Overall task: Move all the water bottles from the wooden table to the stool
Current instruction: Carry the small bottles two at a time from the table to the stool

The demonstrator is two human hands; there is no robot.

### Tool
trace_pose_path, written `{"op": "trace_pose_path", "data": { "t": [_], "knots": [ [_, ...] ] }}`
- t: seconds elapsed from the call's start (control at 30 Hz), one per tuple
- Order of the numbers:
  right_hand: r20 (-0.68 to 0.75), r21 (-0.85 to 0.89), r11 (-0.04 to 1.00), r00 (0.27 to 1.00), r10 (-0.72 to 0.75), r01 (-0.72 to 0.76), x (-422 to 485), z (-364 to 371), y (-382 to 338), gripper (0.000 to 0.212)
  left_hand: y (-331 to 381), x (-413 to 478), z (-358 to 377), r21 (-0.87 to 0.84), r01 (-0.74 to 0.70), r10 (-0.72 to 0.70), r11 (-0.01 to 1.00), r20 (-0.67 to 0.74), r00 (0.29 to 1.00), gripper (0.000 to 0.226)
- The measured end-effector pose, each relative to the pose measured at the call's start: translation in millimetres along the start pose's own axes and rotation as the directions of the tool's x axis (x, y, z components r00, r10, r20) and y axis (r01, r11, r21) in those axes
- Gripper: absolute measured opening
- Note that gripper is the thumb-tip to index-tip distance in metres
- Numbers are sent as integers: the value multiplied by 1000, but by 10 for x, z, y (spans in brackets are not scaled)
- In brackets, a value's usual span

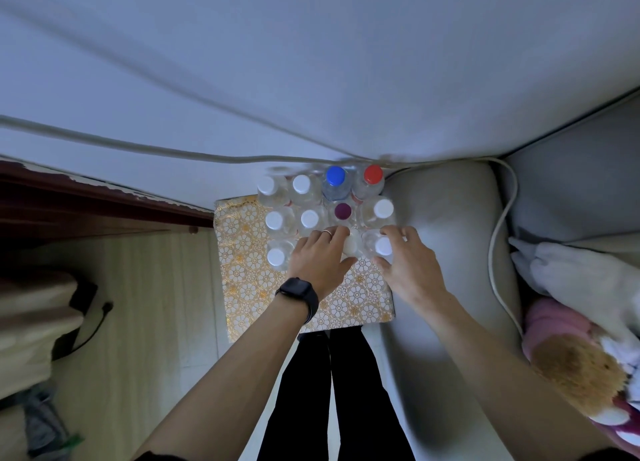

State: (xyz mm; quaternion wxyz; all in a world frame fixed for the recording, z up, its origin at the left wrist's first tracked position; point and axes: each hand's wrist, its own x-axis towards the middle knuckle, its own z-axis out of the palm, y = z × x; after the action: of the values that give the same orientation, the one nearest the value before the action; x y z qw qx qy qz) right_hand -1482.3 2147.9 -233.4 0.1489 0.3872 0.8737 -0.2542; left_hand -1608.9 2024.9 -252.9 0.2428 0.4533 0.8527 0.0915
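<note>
Several clear water bottles stand upright in rows on a small surface covered in gold floral cloth [249,287]. Most have white caps; one is blue-capped [335,175], one red-capped [373,173], one purple-capped [343,211]. In the front row, my left hand [322,256], with a ring and a black watch, wraps around a white-capped bottle [351,247]. My right hand [407,265] wraps around the white-capped bottle [382,246] beside it. Both bottles stand on the cloth. Another white-capped bottle [276,256] stands apart at the front left.
A dark wooden edge [104,201] runs along the wall at left. A grey sofa arm [446,252] touches the cloth surface on the right, with a white cable [498,239] and soft toys [581,356] beyond. My black-clad legs [332,391] stand below.
</note>
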Motion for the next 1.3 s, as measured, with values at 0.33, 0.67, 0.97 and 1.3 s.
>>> {"op": "trace_pose_path", "data": {
  "t": [0.33, 0.67, 0.97, 1.3],
  "knots": [
    [35, -14, 1000, 999, 2, -1, 2, -8, -13, 43, 4, -60, -71, -26, 8, -8, 1000, 8, 1000, 42],
    [126, -11, 999, 991, -36, 38, -223, -599, -252, 46, 105, -413, -683, -20, 127, -125, 992, 55, 991, 50],
    [-77, 63, 946, 946, -314, 319, -650, -1719, -1182, 39, -27, -1118, -2031, -88, 271, -283, 959, -186, 941, 48],
    [-246, 10, 779, 756, -606, 627, -1787, -2049, -2555, 43, -479, -2727, -2880, -228, 385, -447, 894, -492, 747, 39]
  ]
}}
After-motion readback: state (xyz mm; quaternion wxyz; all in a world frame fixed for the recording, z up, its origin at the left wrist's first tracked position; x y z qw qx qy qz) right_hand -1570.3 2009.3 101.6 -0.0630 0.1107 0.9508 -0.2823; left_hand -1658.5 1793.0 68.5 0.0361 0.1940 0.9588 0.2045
